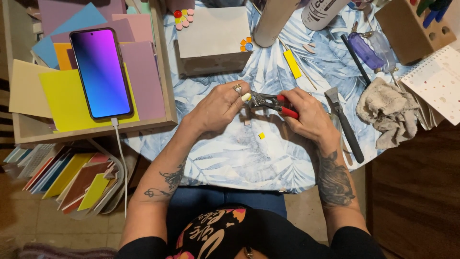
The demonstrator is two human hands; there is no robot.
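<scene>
My right hand (306, 115) grips red-handled nippers (274, 102) over the blue leaf-patterned tablecloth (230, 158). Their metal jaws point left toward my left hand (218, 108), whose fingertips pinch a small pale yellow tile piece (246, 97) at the jaws. A tiny yellow chip (261, 135) and a pale chip (247, 123) lie on the cloth just below the hands.
A white block (213, 38) with flower tile pieces stands behind the hands. A wooden tray (165, 96) at left holds coloured sheets and a charging phone (100, 72). At right lie a scraper (344, 122), a rag (388, 110), a yellow strip (292, 64) and a spiral notebook (438, 81).
</scene>
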